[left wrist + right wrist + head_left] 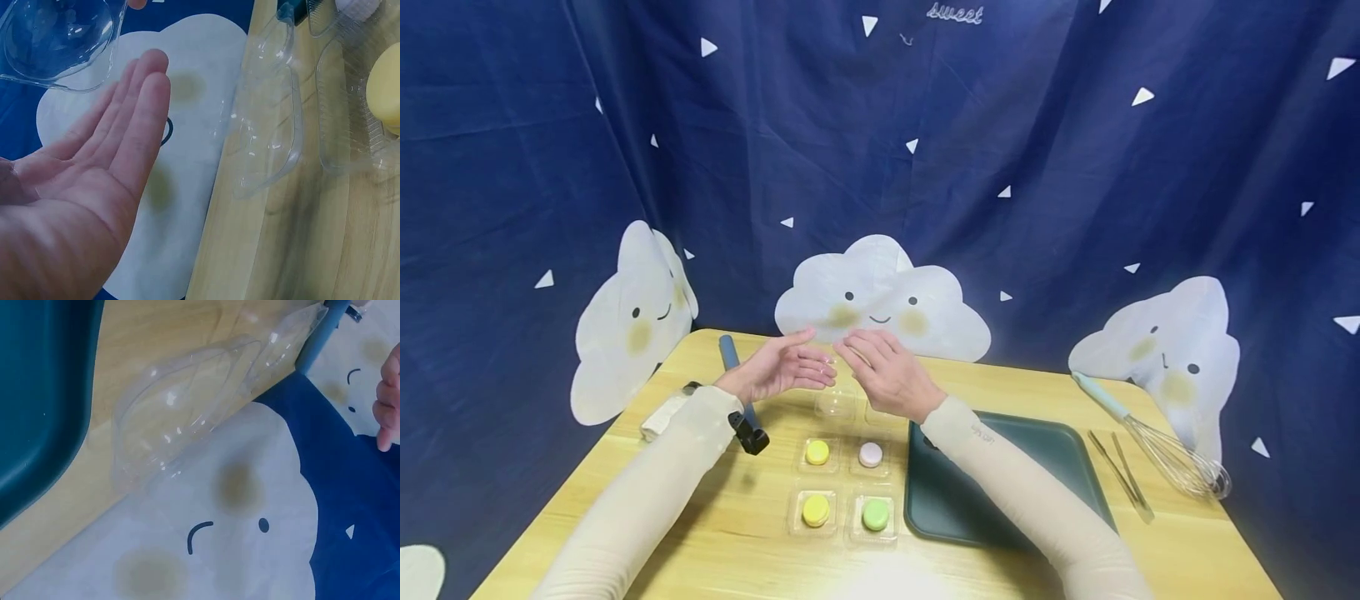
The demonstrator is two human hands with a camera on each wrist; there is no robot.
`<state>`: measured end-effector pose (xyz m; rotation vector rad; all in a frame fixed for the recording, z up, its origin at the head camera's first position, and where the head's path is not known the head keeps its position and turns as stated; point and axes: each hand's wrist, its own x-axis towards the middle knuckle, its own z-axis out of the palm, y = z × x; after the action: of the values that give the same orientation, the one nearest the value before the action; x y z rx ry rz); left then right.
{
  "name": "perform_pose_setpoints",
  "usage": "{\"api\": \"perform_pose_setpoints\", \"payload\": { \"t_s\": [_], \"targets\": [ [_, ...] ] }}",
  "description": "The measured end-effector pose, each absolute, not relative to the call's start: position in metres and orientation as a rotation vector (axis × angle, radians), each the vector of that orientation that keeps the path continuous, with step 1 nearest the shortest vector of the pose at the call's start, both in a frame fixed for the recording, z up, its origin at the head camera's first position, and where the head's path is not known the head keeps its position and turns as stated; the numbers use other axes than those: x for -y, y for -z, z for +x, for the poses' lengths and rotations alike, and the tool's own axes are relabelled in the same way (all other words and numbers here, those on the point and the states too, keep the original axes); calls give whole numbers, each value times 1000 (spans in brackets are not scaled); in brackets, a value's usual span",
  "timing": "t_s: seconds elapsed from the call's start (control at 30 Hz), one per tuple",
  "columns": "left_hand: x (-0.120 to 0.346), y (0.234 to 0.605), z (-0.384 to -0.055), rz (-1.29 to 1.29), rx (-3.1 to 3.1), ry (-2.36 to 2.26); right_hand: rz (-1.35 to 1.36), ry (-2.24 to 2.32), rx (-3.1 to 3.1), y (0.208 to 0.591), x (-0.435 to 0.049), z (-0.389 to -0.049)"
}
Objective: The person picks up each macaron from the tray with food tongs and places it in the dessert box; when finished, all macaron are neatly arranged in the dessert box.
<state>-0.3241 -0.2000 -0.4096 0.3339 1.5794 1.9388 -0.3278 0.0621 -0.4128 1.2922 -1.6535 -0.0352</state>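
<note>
Left fingers [140,119] extend straight near a clear plastic lid [59,44].

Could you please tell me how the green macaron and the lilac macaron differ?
The green macaron has the stronger colour; the lilac macaron is paler. The green macaron sits in the near row, the lilac macaron in the far row. Both are round, in clear plastic containers.

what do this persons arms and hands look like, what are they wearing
Long cream sleeves, left and right, reach the wrists. A black device sits at the left wrist. The right sleeve has a small grey marking, too faint to read. The left hand and right hand are bare, with no gloves.
</note>
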Motion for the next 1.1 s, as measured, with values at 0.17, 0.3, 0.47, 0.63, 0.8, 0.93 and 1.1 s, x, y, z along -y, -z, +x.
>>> {"api": "perform_pose_setpoints", "payload": {
  "t_s": [0.17, 0.3, 0.47, 0.63, 0.8, 0.93, 1.1],
  "targets": [
    [201, 411, -322, 362, -1543, -1944, 1263, 63, 1678, 416, -62, -326],
    [202, 412, -320, 372, -1555, -1932, 1255, 74, 1677, 419, -63, -328],
    [202, 413, -317, 380, -1601, -1898, 1249, 87, 1690, 422, -63, -328],
    [200, 413, -316, 376, -1637, -1891, 1232, 72, 1732, 424, -64, -327],
    [200, 416, -316, 371, -1635, -1920, 1222, 51, 1770, 426, -64, -327],
    [201, 419, -316, 375, -1645, -1957, 1230, -17, 1796, 427, -61, -325],
    [201, 421, -314, 448, -1835, -1976, 1233, -356, 1897, 428, -56, -318]
  ]
}}
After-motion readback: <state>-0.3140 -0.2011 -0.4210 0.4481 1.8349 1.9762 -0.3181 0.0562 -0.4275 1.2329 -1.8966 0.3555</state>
